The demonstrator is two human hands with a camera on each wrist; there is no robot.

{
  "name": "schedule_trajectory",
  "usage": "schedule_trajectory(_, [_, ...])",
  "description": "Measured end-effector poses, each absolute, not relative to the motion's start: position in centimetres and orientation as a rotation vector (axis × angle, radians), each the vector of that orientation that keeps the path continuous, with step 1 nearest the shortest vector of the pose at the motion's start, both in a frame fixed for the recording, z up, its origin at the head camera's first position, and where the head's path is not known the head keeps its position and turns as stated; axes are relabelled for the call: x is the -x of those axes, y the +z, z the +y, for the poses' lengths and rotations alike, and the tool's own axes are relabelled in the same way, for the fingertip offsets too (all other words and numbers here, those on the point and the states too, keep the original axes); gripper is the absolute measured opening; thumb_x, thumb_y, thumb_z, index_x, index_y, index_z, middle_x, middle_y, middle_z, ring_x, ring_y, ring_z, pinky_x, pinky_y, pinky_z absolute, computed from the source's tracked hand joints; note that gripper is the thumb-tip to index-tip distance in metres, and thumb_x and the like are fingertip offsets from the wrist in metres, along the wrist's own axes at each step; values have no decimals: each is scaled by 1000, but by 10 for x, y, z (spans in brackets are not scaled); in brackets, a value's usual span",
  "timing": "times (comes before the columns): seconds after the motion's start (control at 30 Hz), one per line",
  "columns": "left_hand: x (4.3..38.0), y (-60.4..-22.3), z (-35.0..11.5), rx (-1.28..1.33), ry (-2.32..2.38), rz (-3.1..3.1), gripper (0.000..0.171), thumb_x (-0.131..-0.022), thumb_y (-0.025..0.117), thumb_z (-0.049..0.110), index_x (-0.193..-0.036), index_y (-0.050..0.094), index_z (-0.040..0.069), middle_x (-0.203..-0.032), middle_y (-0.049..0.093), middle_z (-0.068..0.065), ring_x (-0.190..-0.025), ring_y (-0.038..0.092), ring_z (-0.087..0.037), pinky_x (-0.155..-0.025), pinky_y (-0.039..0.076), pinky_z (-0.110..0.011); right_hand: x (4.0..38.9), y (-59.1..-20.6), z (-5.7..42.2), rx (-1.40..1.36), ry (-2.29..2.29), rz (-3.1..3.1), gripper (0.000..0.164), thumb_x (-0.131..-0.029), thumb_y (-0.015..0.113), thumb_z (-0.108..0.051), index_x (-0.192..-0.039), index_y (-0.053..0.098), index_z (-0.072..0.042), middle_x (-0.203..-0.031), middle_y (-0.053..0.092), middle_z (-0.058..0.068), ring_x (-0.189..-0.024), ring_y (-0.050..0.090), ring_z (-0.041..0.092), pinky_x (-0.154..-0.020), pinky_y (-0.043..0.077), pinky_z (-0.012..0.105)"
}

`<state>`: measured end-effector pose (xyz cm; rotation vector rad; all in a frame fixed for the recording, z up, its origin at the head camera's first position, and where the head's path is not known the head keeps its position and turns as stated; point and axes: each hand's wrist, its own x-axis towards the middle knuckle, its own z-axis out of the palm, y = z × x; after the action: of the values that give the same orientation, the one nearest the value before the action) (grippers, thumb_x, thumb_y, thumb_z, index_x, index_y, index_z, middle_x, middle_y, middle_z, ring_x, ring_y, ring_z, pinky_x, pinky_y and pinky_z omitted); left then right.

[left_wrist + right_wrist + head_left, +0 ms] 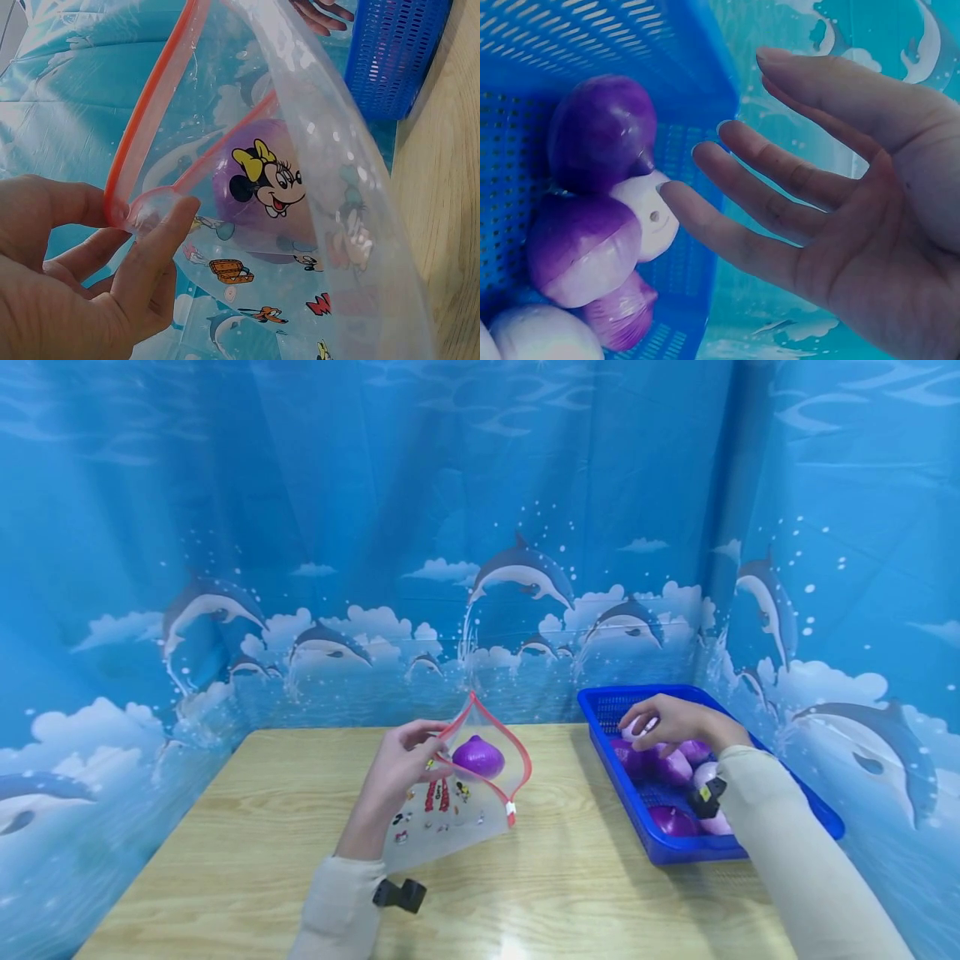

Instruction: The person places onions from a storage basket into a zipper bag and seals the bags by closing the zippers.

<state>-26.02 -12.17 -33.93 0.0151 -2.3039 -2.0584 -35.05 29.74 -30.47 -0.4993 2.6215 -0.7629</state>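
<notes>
My left hand [405, 764] pinches the red zip edge of a clear zip bag [457, 831] with cartoon prints, thumb against finger. The bag's mouth gapes, and a purple onion [478, 758] shows inside it. In the left wrist view the onion [262, 180] appears behind the printed film. Over the blue basket [675, 852], my right hand [675, 720] holds nothing, its fingers spread and slightly bent. Beside those fingers in the right wrist view lie a dark purple onion [604, 131], a purple-and-white onion [585, 247] and a white bulb [649, 217].
The basket stands at the right of a wooden table [285, 827] and holds several purple and pale onions. A blue dolphin-print curtain [360, 527] hangs behind the table and along its sides.
</notes>
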Motion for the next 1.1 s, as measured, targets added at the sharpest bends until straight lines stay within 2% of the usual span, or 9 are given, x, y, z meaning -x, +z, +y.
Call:
schedule_trajectory(0.33, [261,-339,-121,-10,-2064,-2300,30,-102,60,7,-131,68,9,-108,63,-14,-98,64,-22,-79,68,-35,355,-316,318,488,-785,2619,48,-94,73,-14,-135,59,5,-132,60,35,-109,69,31,-87,66,50])
schedule_trajectory(0.5, [262,-341,-121,-40,-2046,-2317,30,-102,61,8,-130,68,10,-109,63,-14,-99,64,-23,-78,68,-34,358,-325,329,532,-746,2675,46,-93,75,-15,-132,62,6,-127,65,34,-103,70,27,-79,65,44])
schedule_trajectory(0.6, [262,-341,-121,-47,-2045,-2319,30,-102,61,8,-130,68,11,-110,63,-15,-101,64,-24,-78,68,-34,358,-330,334,540,-728,2710,45,-92,76,-15,-130,63,6,-126,65,35,-106,69,33,-78,65,42])
schedule_trajectory(0.7, [261,-341,-121,-37,-2053,-2314,30,-101,61,7,-130,69,10,-110,63,-15,-103,64,-25,-78,68,-34,358,-334,338,509,-738,2731,47,-91,76,-13,-130,62,7,-127,64,37,-111,67,40,-79,66,44])
schedule_trajectory(1.1, [259,-341,-121,-8,-2061,-2313,31,-101,60,5,-131,68,9,-112,64,-16,-104,64,-25,-80,68,-35,361,-351,349,437,-757,2748,46,-89,74,-7,-131,60,10,-130,60,40,-113,65,48,-79,66,53])
